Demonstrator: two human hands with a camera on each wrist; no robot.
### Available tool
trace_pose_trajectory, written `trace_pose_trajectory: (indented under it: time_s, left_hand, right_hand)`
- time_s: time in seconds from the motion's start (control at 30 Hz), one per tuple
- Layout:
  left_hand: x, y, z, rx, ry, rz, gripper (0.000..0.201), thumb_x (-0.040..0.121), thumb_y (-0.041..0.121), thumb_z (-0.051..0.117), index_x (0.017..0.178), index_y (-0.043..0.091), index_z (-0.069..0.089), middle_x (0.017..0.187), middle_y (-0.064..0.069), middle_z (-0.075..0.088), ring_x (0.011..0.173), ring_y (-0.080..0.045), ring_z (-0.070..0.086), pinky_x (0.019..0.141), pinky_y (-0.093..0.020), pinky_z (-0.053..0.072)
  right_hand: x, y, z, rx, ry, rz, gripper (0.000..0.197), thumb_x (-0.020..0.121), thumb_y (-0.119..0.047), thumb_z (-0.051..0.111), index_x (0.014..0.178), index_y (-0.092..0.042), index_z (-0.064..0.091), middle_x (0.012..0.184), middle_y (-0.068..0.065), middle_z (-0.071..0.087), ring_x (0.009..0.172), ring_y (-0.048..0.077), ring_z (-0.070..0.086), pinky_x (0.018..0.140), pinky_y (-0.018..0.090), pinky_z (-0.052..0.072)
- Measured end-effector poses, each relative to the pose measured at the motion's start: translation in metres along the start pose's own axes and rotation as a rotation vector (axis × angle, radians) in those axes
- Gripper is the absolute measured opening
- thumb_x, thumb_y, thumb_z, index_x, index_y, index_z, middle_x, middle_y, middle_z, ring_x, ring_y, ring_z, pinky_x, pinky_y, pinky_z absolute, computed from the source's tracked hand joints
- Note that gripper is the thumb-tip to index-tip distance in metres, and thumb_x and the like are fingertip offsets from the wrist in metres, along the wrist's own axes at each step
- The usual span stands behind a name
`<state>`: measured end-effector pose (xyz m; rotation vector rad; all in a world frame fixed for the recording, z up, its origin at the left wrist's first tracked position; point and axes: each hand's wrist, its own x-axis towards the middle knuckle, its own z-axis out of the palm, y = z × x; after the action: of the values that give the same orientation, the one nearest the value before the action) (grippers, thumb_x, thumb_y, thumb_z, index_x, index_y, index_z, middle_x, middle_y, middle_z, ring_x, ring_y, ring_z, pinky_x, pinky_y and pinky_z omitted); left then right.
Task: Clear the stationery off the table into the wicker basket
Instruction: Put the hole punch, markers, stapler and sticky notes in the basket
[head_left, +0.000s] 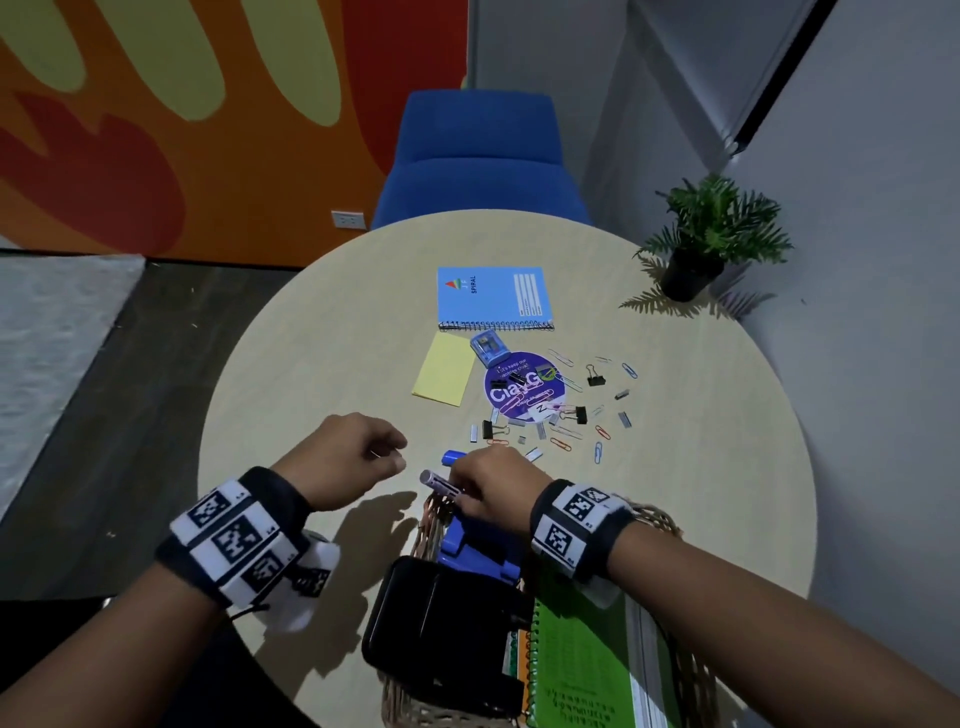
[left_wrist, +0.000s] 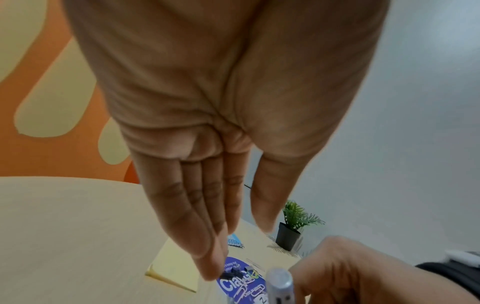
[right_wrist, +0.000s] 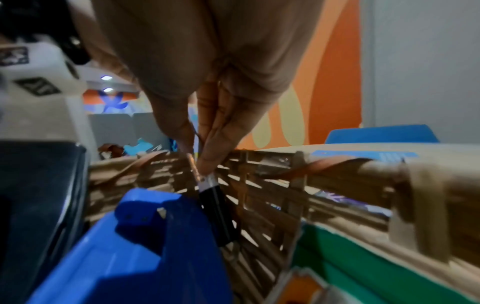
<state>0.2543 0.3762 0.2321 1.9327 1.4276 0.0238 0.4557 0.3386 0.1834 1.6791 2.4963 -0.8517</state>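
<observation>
The left hand (head_left: 348, 457) is held loose over the tabletop (head_left: 291, 374), grip relaxed, nothing visibly gripped. Just to its right, a pen (head_left: 439, 484) is pinched by the right hand (head_left: 493, 486) over the far rim of the wicker basket (head_left: 434, 519), long axis tipped down inside. Further right and beyond, paper clips (head_left: 600, 452) and a blue notebook (head_left: 493, 296) are left on the round tabletop, closer to the right hand probably. A potted plant (head_left: 696, 260) is parked at the right edge.
</observation>
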Motion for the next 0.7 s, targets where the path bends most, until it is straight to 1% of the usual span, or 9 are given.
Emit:
trace_pose_trajectory:
  time_s: [0.07, 0.17, 0.23, 0.33, 0.4, 0.47, 0.57, 0.63, 0.7]
  left_hand:
    - [0.000, -0.001, 0.009, -0.024, -0.001, -0.015, 0.028, 0.088, 0.026, 0.063, 0.114, 0.018, 0.066, 0.096, 0.004, 0.069, 0.090, -0.010, 0.064, 0.072, -0.013, 0.042]
    - [0.001, -0.005, 0.018, -0.065, -0.006, -0.038, 0.026, 0.087, 0.025, 0.063, 0.112, 0.019, 0.065, 0.094, 0.004, 0.069, 0.087, -0.010, 0.065, 0.069, -0.007, 0.041]
    - [0.004, -0.011, 0.016, -0.091, -0.004, -0.070, 0.023, 0.087, 0.024, 0.064, 0.110, 0.020, 0.065, 0.094, 0.004, 0.070, 0.085, -0.009, 0.064, 0.067, -0.009, 0.041]
    - [0.019, -0.022, 0.013, -0.102, 0.057, -0.114, 0.021, 0.087, 0.022, 0.064, 0.107, 0.018, 0.067, 0.093, 0.000, 0.071, 0.085, -0.015, 0.065, 0.073, -0.020, 0.045]
    - [0.036, -0.026, 0.018, -0.076, 0.106, -0.130, 0.020, 0.088, 0.020, 0.063, 0.107, 0.016, 0.068, 0.096, -0.003, 0.072, 0.084, -0.018, 0.064, 0.078, -0.025, 0.046]
    - [0.054, -0.026, 0.029, -0.037, 0.096, -0.132, 0.021, 0.089, 0.018, 0.061, 0.108, 0.013, 0.068, 0.096, -0.003, 0.070, 0.082, -0.016, 0.060, 0.079, -0.023, 0.044]
    - [0.077, -0.026, 0.048, -0.011, 0.028, -0.125, 0.022, 0.089, 0.021, 0.062, 0.107, 0.012, 0.068, 0.099, -0.005, 0.070, 0.085, -0.015, 0.061, 0.077, -0.022, 0.042]
    - [0.091, -0.028, 0.059, 0.013, -0.008, -0.124, 0.020, 0.088, 0.022, 0.062, 0.104, 0.012, 0.069, 0.103, -0.006, 0.072, 0.092, -0.018, 0.064, 0.080, -0.025, 0.047]
    - [0.101, -0.027, 0.063, 0.026, -0.003, -0.121, 0.019, 0.088, 0.022, 0.061, 0.102, 0.012, 0.070, 0.103, -0.006, 0.072, 0.095, -0.020, 0.064, 0.084, -0.028, 0.049]
  right_hand:
    - [0.000, -0.005, 0.005, -0.080, -0.005, -0.003, 0.021, 0.090, -0.018, 0.051, 0.109, -0.009, 0.056, 0.098, 0.018, 0.066, 0.089, 0.037, 0.061, 0.073, 0.040, 0.049]
    - [-0.006, -0.002, 0.004, -0.030, 0.037, 0.050, 0.036, 0.090, -0.015, 0.054, 0.124, -0.014, 0.045, 0.101, 0.018, 0.066, 0.093, 0.037, 0.061, 0.074, 0.040, 0.049]
    - [-0.010, 0.008, -0.010, 0.048, 0.114, 0.093, 0.032, 0.088, -0.017, 0.057, 0.120, -0.015, 0.050, 0.097, 0.013, 0.069, 0.091, 0.031, 0.062, 0.077, 0.037, 0.051]
    - [-0.002, 0.038, -0.036, 0.112, 0.166, 0.185, 0.020, 0.086, -0.018, 0.061, 0.106, -0.018, 0.060, 0.089, 0.003, 0.071, 0.083, 0.021, 0.063, 0.078, 0.033, 0.052]
    - [0.012, 0.055, -0.046, 0.008, 0.047, 0.200, 0.017, 0.084, -0.025, 0.064, 0.101, -0.022, 0.063, 0.092, 0.000, 0.069, 0.083, 0.019, 0.061, 0.072, 0.029, 0.048]
    - [0.029, 0.063, -0.043, -0.131, -0.120, 0.178, 0.015, 0.085, -0.032, 0.060, 0.095, -0.022, 0.065, 0.091, 0.001, 0.067, 0.080, 0.021, 0.059, 0.068, 0.028, 0.044]
    - [0.047, 0.071, -0.028, -0.312, -0.278, 0.145, 0.020, 0.089, -0.032, 0.051, 0.080, -0.016, 0.059, 0.067, 0.001, 0.055, 0.069, 0.027, 0.057, 0.064, 0.030, 0.049]
    - [0.056, 0.076, -0.021, -0.408, -0.361, 0.107, 0.018, 0.082, -0.033, 0.063, 0.078, -0.015, 0.061, 0.064, 0.000, 0.054, 0.067, 0.025, 0.060, 0.063, 0.032, 0.054]
    - [0.058, 0.074, -0.017, -0.489, -0.426, 0.059, 0.020, 0.077, -0.033, 0.070, 0.087, -0.015, 0.067, 0.067, 0.000, 0.055, 0.065, 0.022, 0.059, 0.063, 0.031, 0.054]
